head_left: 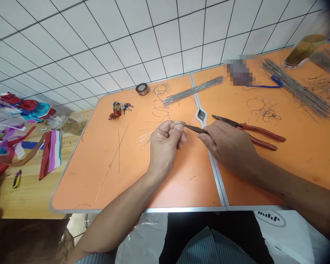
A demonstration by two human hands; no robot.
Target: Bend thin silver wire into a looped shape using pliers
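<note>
Between thumb and fingers, my left hand (166, 145) pinches a cluster of thin wires (145, 138), whose ends fan out to the left while curled loops rise above. My right hand (228, 146) is wrapped round a dark, pointed pair of pliers (195, 129); its handles are hidden in the palm. The pliers' tip meets the wires at my left fingertips. Just beyond my right hand, a second pair of pliers (260, 134) with red handles lies on the orange table (181, 183), partly covered by the hand.
Straight wire bundles (194, 91) (298, 88) lie toward the tiled wall. A tape roll (142, 88), keys (122, 107) and tangled wire (264, 110) rest on the table. A jar (302, 51) stands back right. Coloured ribbons (51, 152) cover a wooden table at left, beside another person.
</note>
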